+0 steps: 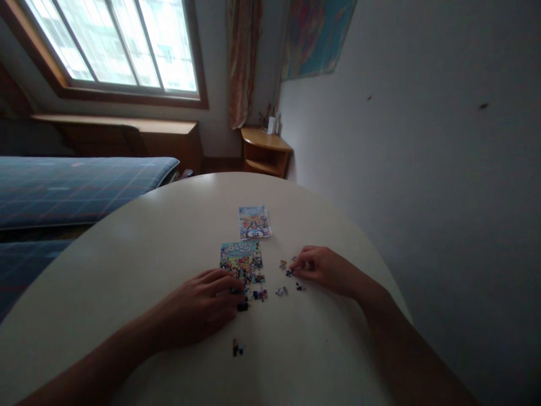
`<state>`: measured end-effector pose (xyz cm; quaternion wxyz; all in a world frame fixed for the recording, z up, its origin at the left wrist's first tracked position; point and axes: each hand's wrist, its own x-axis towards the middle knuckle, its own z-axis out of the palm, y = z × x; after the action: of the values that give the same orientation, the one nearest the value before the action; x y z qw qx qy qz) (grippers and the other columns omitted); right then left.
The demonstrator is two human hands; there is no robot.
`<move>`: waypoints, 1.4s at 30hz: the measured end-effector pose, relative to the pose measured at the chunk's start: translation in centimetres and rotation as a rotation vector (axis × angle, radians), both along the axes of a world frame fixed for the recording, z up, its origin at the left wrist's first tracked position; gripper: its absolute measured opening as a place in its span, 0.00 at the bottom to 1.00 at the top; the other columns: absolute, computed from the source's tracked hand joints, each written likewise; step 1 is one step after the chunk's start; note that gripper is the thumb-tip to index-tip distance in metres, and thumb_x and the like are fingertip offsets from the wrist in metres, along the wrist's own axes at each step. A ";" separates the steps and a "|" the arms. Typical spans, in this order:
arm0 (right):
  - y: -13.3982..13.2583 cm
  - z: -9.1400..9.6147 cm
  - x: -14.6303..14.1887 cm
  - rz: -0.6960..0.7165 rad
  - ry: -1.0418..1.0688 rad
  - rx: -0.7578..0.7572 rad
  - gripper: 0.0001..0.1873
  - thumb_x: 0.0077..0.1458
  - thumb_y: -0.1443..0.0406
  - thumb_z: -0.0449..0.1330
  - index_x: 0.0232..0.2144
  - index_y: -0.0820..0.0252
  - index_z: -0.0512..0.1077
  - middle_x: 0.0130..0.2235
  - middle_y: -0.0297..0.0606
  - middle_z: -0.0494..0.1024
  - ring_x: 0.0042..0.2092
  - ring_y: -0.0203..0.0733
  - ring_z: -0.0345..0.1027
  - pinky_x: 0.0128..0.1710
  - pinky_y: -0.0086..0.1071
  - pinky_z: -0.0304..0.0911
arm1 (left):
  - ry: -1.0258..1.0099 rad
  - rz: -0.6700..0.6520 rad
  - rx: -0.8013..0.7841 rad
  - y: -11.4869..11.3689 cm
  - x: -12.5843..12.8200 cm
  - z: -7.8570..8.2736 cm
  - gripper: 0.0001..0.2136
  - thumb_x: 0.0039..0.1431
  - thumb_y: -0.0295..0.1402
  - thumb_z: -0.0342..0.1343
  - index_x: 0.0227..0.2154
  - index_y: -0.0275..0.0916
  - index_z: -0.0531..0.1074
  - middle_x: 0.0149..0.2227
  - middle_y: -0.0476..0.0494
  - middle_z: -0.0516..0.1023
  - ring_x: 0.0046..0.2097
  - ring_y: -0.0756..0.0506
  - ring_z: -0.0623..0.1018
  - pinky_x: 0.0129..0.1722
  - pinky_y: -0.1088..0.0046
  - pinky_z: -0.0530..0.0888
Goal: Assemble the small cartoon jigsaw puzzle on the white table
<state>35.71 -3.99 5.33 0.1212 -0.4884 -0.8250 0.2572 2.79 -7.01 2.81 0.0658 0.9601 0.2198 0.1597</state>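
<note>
A partly joined jigsaw puzzle (240, 256) with a colourful cartoon picture lies flat on the white table. Across its lower left part rests my left hand (207, 301), fingers stretched out and lying on the pieces, hiding that corner. To the right of the puzzle, my right hand (316, 265) pinches a small dark puzzle piece (289, 273) between thumb and fingertips, at the tabletop. Loose pieces lie around it: an orange-brown piece (283, 264), a pale piece (282, 291) and a dark one (300, 287). Nearer me is another loose piece (237, 347).
Beyond the puzzle lies a printed picture sheet (254, 221) with a similar design. The round white table (177, 225) has its right edge close to the wall (422, 169). A bed with a blue checked mattress (84, 186) stands left, and a wooden corner shelf (266, 141) behind.
</note>
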 end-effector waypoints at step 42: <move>0.5 0.7 1.8 -0.138 -0.002 0.072 0.11 0.61 0.60 0.59 0.39 0.55 0.81 0.35 0.38 0.78 0.32 0.37 0.67 0.35 0.31 0.60 | 0.030 0.004 -0.077 0.2 -0.1 0.1 0.18 0.63 0.31 0.56 0.55 0.46 0.69 0.57 0.45 0.73 0.58 0.40 0.71 0.57 0.58 0.71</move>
<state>37.55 -3.51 6.04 0.1555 -0.5398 -0.7981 0.2178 2.68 -6.86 2.93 0.0993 0.9587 0.2286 0.1369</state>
